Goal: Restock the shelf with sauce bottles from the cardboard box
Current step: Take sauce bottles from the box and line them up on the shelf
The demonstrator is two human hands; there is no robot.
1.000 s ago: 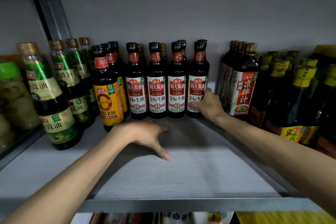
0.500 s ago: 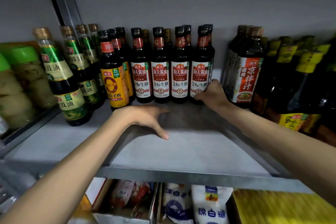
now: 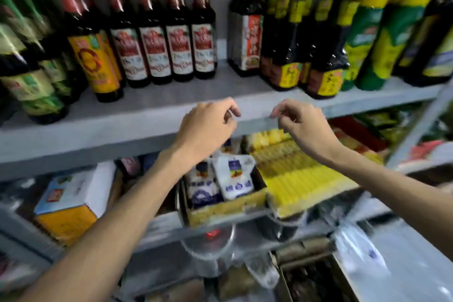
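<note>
A row of dark sauce bottles with red and white labels (image 3: 169,51) stands at the back of the grey shelf (image 3: 157,103). My left hand (image 3: 208,127) and my right hand (image 3: 302,125) hover in front of the shelf's front edge, well clear of the bottles. Both hold nothing, and their fingers are loosely curled with the tips apart. A cardboard box (image 3: 316,274) with dark bottle tops inside sits at the bottom right, below my right arm. The view is blurred by motion.
Green-labelled bottles (image 3: 31,86) and a yellow-labelled bottle (image 3: 98,64) stand left of the row; yellow-capped bottles (image 3: 326,56) and green packs (image 3: 367,41) stand right. The lower shelf holds a box of white bags (image 3: 225,184), yellow packets (image 3: 299,179) and a carton (image 3: 71,201).
Both hands have drawn back off the shelf to its front edge; my right hand has left the rightmost red-labelled bottle. The view has dropped, so lower shelves and the cardboard box now show.
</note>
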